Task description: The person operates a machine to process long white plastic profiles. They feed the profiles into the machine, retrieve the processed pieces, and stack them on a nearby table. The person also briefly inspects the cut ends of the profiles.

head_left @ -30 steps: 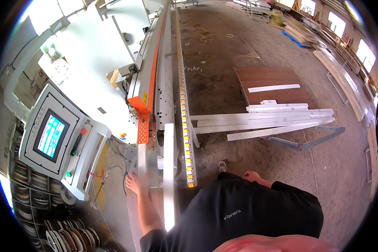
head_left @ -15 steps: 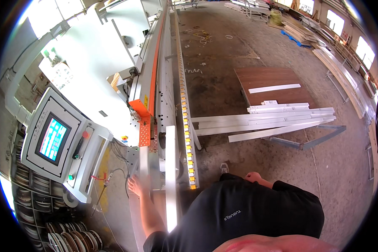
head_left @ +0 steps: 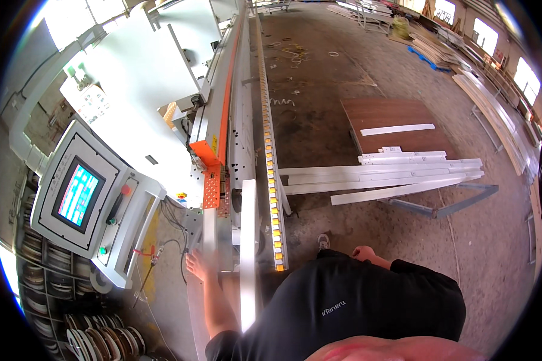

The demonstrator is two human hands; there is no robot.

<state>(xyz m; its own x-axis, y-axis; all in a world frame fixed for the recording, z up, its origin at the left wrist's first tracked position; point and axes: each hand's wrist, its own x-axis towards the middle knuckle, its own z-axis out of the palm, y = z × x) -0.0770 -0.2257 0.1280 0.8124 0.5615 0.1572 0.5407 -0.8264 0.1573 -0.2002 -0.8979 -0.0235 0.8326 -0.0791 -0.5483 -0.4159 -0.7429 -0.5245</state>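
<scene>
My left hand (head_left: 196, 265) rests at the left edge of the machine's infeed bed, fingers apart, beside a grey metal guide rail (head_left: 210, 237). It holds nothing that I can see. To the right of that forearm lies a long white strip (head_left: 247, 253), apart from the hand; its near end runs under my body's edge. My right hand (head_left: 362, 253) hangs by my right side, fingers curled in, with nothing visible in it. An orange perforated guard (head_left: 211, 188) sits on the machine just ahead of the rail.
A control panel with a lit screen (head_left: 79, 194) stands at the left, above racks of edging rolls (head_left: 102, 340). A roller rail with yellow rollers (head_left: 275, 219) runs along the right side of the machine. White strips (head_left: 379, 174) and a brown board (head_left: 397, 114) lie farther right.
The whole view has shifted slightly, so the surroundings sit a little farther right. Both hands keep nearly the same place and pose.
</scene>
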